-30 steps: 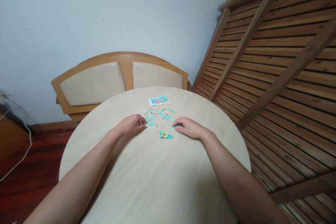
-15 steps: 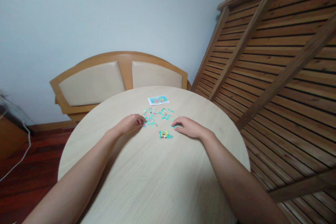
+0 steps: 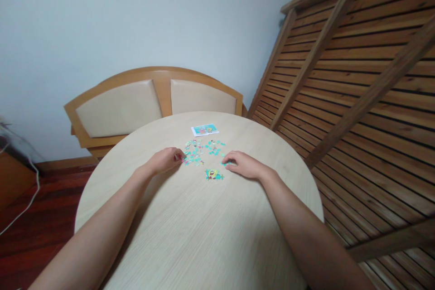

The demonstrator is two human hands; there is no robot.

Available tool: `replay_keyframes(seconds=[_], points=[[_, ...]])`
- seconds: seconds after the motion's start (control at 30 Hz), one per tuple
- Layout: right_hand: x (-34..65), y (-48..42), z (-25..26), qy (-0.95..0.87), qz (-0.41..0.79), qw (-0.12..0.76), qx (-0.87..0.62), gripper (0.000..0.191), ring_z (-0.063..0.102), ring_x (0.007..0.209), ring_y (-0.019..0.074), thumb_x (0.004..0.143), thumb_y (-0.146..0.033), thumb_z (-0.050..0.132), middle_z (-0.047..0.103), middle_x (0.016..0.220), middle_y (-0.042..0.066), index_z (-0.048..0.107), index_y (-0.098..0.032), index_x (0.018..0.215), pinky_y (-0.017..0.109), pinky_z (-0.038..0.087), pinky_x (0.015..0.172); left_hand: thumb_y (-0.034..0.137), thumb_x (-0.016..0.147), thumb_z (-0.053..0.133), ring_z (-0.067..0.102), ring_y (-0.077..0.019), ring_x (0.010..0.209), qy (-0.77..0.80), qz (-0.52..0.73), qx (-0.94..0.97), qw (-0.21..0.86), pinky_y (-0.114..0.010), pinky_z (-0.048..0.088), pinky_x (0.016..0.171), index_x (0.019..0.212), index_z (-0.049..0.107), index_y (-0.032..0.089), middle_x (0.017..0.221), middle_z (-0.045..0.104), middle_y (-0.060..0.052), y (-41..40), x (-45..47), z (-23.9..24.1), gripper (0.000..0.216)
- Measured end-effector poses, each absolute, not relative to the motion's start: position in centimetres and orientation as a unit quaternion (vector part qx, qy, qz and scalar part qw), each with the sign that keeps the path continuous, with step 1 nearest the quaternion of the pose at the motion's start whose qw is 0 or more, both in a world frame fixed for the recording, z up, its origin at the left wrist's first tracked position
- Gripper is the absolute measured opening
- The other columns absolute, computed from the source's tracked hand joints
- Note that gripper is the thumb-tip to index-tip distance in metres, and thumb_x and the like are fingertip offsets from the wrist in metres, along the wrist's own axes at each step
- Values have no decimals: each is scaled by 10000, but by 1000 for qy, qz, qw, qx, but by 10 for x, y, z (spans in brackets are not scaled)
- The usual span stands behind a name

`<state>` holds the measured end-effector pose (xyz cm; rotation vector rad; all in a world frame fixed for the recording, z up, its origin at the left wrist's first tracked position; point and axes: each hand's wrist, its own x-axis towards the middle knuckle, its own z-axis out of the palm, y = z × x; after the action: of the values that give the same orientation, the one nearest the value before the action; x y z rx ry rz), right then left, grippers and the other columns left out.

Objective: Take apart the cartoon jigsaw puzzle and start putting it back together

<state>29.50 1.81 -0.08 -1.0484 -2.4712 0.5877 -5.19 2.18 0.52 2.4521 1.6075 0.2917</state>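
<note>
Several small teal jigsaw pieces [image 3: 200,150] lie scattered on a round pale wooden table [image 3: 190,235]. A small joined cluster of pieces [image 3: 213,174] with a yellow cartoon figure sits nearer to me. My left hand [image 3: 165,160] rests at the left edge of the pile, fingers curled with the tips among the pieces. My right hand [image 3: 243,164] lies on the right side, fingers bent, tips pressing a teal piece [image 3: 228,162]. A small picture card [image 3: 204,129] lies beyond the pile.
A wooden bench with two cream padded panels [image 3: 152,102] stands behind the table against a pale wall. A slatted wooden frame [image 3: 356,81] leans on the right. Dark red floor and a white cable [image 3: 23,204] are at the left.
My left hand drew back slightly to the left from the pile. My right hand barely moved.
</note>
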Motion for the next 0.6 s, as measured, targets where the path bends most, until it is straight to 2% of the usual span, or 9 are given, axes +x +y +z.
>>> replay_keyframes(seconds=[0.23,0.37,0.6], points=[[294,18,-2,-882,210,197,-374,211,642,1023,220,861,-182,636,720,1084,102,731,-159,1049,358,476,950,286,822,545,668,-184,777,535,100,835,86,-250,483,689,1007,740,203,927,747,-69,23,-52,4,282],[295,18,-3,-881,213,198,-374,209,645,1022,219,860,-190,640,721,1083,93,732,-171,1047,358,476,952,305,818,561,666,-191,821,537,104,834,78,-258,484,721,1012,744,201,995,740,-81,24,-53,4,287],[294,18,-2,-881,212,197,-376,209,645,1020,221,857,-193,642,721,1078,92,735,-175,1043,356,478,945,303,859,517,675,-181,805,578,82,808,79,-234,440,652,1021,732,235,942,756,-41,18,-51,11,278]])
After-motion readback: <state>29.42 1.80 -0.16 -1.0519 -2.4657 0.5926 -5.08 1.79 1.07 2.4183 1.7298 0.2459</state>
